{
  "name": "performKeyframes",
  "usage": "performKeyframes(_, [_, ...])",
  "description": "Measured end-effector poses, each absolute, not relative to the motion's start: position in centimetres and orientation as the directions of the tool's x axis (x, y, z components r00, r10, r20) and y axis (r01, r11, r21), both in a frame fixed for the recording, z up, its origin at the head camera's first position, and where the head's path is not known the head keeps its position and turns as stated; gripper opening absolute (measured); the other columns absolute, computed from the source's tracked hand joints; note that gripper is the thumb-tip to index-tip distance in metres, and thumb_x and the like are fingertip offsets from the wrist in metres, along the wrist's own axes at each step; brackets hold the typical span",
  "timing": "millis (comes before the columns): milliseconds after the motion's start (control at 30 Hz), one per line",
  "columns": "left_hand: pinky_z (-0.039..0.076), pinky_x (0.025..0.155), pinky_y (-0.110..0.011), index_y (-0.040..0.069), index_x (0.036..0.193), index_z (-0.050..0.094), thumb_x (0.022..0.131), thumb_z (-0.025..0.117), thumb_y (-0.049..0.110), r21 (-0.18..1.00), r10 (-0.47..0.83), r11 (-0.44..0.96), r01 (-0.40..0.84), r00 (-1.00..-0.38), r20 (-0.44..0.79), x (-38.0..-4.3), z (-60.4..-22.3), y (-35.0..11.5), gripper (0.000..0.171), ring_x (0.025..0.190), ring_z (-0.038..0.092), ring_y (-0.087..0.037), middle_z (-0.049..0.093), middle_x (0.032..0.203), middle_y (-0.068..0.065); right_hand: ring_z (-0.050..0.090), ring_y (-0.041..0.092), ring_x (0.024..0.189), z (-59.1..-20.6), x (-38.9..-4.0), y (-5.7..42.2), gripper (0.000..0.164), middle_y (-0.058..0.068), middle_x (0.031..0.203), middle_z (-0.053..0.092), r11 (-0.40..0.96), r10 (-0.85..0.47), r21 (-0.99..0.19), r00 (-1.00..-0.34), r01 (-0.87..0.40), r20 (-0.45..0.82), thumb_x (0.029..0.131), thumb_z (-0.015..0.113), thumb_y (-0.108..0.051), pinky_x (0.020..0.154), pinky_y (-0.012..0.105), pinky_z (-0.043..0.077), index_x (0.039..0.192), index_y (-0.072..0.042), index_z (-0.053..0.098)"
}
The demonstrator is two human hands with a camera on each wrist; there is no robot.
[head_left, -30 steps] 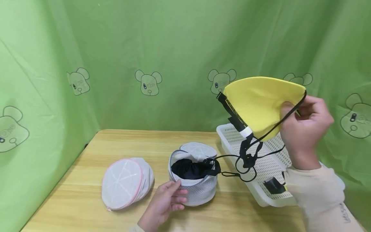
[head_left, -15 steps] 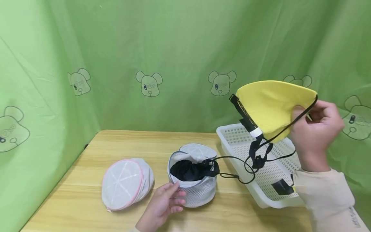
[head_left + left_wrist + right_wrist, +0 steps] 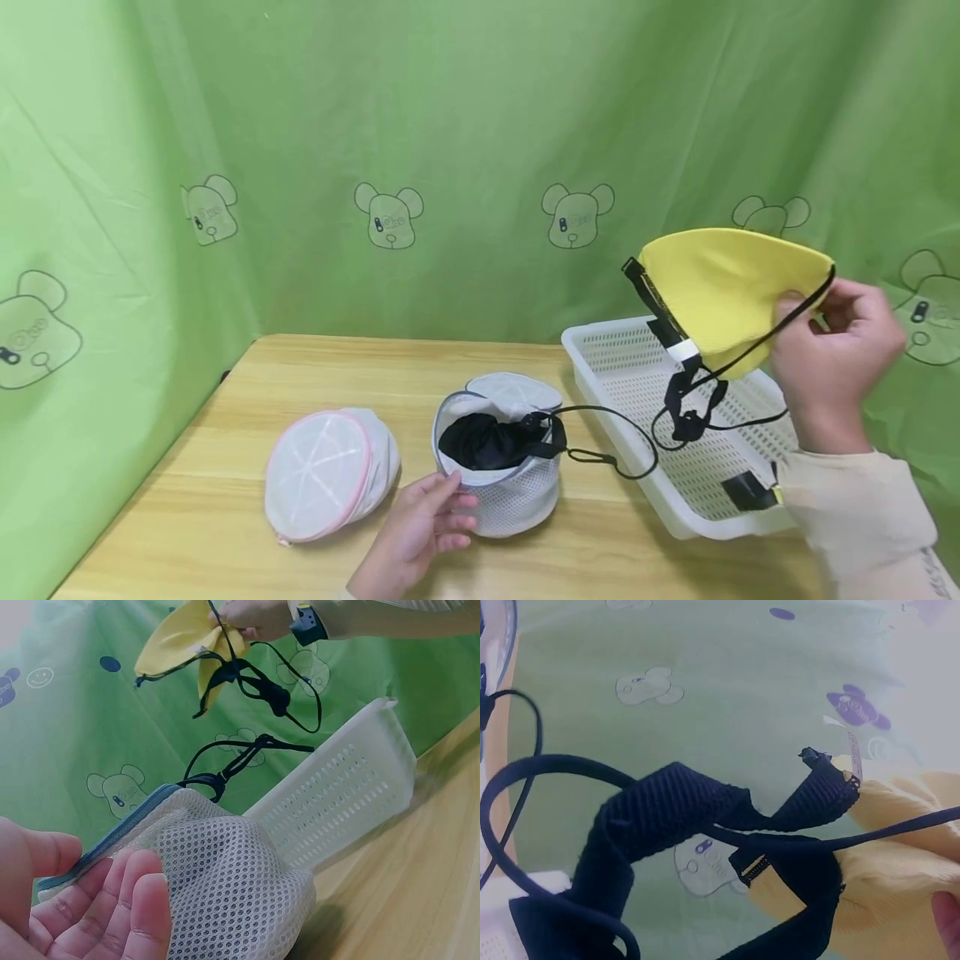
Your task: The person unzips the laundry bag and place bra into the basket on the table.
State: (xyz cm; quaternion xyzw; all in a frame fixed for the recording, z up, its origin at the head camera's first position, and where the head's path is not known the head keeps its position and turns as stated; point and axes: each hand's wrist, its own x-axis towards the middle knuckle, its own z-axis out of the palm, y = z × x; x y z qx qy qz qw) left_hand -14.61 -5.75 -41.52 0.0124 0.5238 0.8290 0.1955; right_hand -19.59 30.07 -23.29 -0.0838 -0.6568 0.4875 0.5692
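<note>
Yellow cloth moved right — right hand partly hidden.

On the wood-grain tabletop before you, from your left to your right, you have a tilted pink-trimmed mesh laundry bag, an upright blue-grey-trimmed mesh laundry bag with its lid open, and a white perforated plastic basket.

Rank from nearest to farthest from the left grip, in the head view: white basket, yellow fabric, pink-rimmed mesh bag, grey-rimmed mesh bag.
1. Grey-rimmed mesh bag: rim pinched by the left grip.
2. Pink-rimmed mesh bag: leftward.
3. White basket: to the right.
4. Yellow fabric: right, held high.
</note>
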Motion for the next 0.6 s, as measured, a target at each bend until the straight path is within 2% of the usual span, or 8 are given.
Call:
performKeyframes(200, [0.054, 0.058, -0.023, 0.014, 0.087, 0.058, 0.096, 0.06, 0.029, 0.869, 0.334, -0.381, -0.314, -0.924, -0.188, -14.6, -41.5, -5.8, 0.018, 0.068, 0.064, -0.009, 0.069, 0.085, -0.001, 0.054, 0.001, 0.068, -23.9, -19.4, 30.6, 0.029, -0.008, 0.078, 0.057, 0.496, 0.69, -0.782, -0.376, -0.377, 0.619, 0.08, 0.058, 0.003, 0.065, 0.007, 0.048, 0.08, -0.025, 0.059])
performKeyframes(433, [0.054, 0.058, -0.023, 0.014, 0.086, 0.057, 0.096, 0.06, 0.029, 0.87, 0.34, -0.382, -0.313, -0.923, -0.183, -14.5, -41.4, -5.8, 0.018, 0.068, 0.064, -0.009, 0.068, 0.085, -0.001, 0.053, -0.002, 0.07, -25.0, -19.6, 31.7, 0.03, -0.015, 0.078, 0.056, 0.519, 0.7, -0.808, -0.403, -0.278, 0.589, 0.081, 0.06, -0.001, 0.062, 0.004, 0.044, 0.08, -0.031, 0.057])
performKeyframes(600, [0.054, 0.058, -0.023, 0.013, 0.088, 0.057, 0.096, 0.06, 0.029, 0.87, 0.339, -0.377, -0.317, -0.922, -0.189, -14.3, -41.5, -5.7, 0.019, 0.068, 0.064, -0.009, 0.068, 0.086, -0.002, 0.053, -0.001, 0.073, -26.3, -20.0, 33.3, 0.025, -0.017, 0.081, 0.056, 0.523, 0.681, -0.831, -0.493, -0.19, 0.541, 0.083, 0.065, -0.006, 0.062, 0.005, 0.043, 0.087, -0.03, 0.06])
